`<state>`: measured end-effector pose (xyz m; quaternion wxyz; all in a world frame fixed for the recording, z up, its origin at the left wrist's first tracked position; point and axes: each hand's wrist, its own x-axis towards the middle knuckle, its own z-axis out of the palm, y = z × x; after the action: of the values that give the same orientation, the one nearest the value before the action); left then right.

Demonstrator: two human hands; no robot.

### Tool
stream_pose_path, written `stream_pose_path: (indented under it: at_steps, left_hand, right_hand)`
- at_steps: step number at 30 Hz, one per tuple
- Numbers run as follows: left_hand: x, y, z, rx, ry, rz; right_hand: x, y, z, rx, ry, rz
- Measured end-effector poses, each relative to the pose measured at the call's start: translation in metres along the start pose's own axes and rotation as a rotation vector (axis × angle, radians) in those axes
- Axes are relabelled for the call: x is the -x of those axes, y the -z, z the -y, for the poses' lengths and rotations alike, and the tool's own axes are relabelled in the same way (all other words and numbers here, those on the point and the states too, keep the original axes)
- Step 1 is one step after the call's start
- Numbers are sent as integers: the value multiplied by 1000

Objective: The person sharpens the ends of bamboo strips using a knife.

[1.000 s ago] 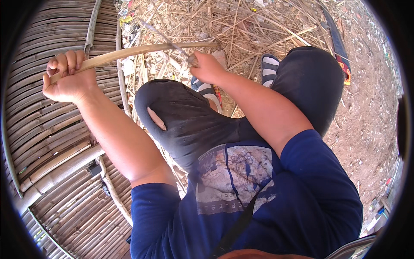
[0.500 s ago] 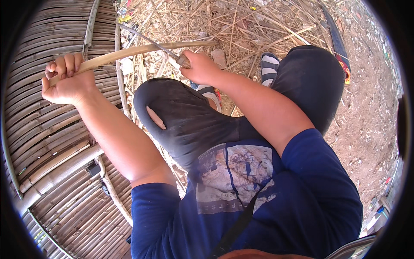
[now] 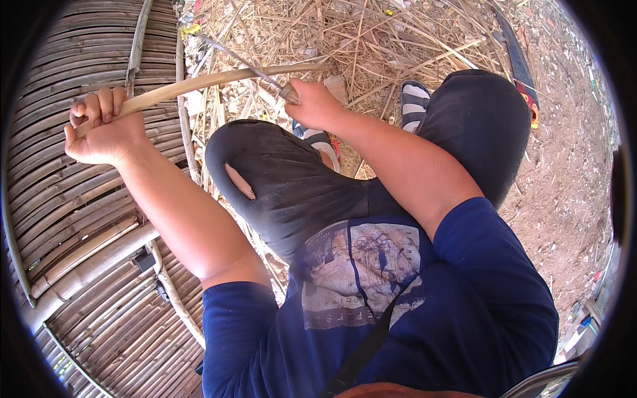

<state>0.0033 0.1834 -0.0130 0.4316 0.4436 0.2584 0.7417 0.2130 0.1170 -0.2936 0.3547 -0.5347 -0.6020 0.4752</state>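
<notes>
My left hand is closed round the near end of a long pale bamboo strip, which looks curved and reaches off to the right over the littered ground. In my right hand is the handle of a knife with a long thin blade. That blade slants up and to the left, crossing the strip near the middle of its length. My fingers hide most of the handle. The strip's far end lies close to the straw, above my right hand.
A slatted bamboo platform fills the left side. Straw and bamboo shavings cover the ground ahead. A long dark blade-like tool with a red and yellow handle lies at the upper right, beside bare soil. My knees are bent in front of me.
My right hand has slid the knife a little to the right along the bamboo strip. My left hand keeps its hold and has dipped very slightly.
</notes>
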Motion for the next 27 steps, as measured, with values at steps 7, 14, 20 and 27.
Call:
stream_pose_path:
  at_steps: [7, 14, 20, 27]
  left_hand:
    - [1, -6, 0, -33, -13, 3]
    - [6, -2, -1, -23, -16, -39]
    - [-1, -2, -1, 36, 0, 62]
    - [7, 0, -5, -34, -26, 6]
  right_hand:
    - [-6, -15, -39, 82, -121, -161]
    - [1, -4, -14, 53, -37, -40]
    - [-3, -17, -19, -49, 51, -63]
    - [-2, -2, -21, 15, -128, -67]
